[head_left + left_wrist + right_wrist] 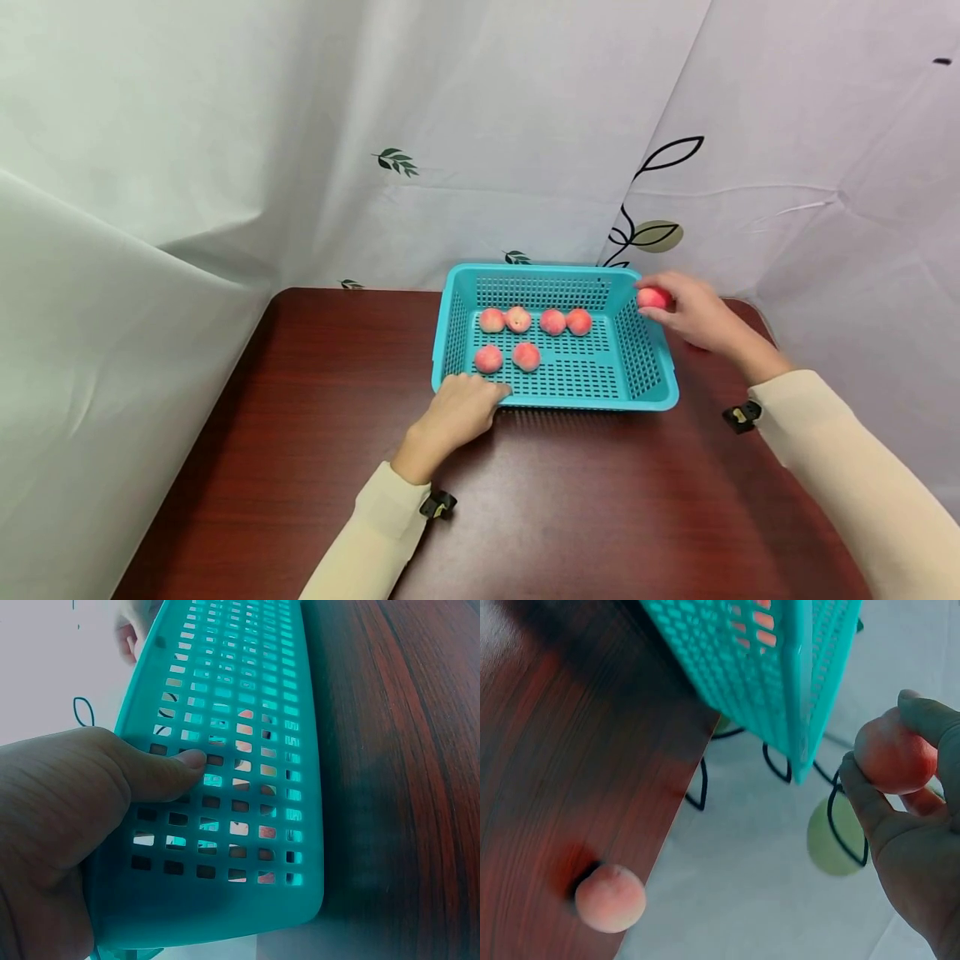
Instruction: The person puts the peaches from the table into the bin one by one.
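A turquoise plastic basket with slotted walls stands on the table. Several peaches lie on its floor, toward the left and back. My left hand grips the near rim at the left, its thumb flat against the outer wall; the other fingers are hidden behind that wall in the left wrist view. In my right hand a peach is pinched between thumb and fingertips, above the basket's right rim. Another peach sits on the table to the right of the basket, mostly hidden by the right wrist in the head view.
The dark red-brown wooden table extends to the left of the basket and in front of it. White cloth with printed leaves hangs behind the table, close to the basket's far side, and also along both sides.
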`<state>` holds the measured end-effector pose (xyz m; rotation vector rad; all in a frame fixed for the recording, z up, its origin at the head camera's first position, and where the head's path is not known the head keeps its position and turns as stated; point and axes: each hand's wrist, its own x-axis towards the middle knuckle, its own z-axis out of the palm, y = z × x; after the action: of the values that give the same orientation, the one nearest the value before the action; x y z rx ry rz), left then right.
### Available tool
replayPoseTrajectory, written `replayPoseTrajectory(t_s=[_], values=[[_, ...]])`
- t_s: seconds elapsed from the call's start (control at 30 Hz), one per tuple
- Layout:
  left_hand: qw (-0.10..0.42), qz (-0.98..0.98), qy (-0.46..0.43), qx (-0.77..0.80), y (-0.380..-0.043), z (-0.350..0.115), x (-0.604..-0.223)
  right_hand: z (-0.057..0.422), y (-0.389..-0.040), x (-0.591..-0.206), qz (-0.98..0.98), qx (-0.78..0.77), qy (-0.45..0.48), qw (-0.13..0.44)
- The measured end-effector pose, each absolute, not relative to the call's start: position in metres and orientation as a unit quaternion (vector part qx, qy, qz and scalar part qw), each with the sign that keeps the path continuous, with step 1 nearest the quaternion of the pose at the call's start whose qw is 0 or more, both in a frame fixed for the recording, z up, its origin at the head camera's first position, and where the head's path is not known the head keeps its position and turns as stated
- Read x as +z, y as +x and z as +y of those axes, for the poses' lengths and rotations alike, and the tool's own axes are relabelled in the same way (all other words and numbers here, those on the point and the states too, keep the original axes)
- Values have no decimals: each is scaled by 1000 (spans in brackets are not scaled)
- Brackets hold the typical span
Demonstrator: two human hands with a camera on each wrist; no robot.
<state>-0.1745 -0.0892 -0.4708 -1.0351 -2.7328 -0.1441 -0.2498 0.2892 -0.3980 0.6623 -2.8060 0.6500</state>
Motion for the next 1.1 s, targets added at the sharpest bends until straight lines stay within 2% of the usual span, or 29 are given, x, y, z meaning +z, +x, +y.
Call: replayPoseTrajectory(t_s=[0.7, 1.1], values=[[106, -929, -350, -51, -176, -88, -471, 222, -265, -404, -929, 158, 333, -35], [108, -929, -349, -53, -175, -89, -472, 200, -274, -408, -919, 128, 365, -75]])
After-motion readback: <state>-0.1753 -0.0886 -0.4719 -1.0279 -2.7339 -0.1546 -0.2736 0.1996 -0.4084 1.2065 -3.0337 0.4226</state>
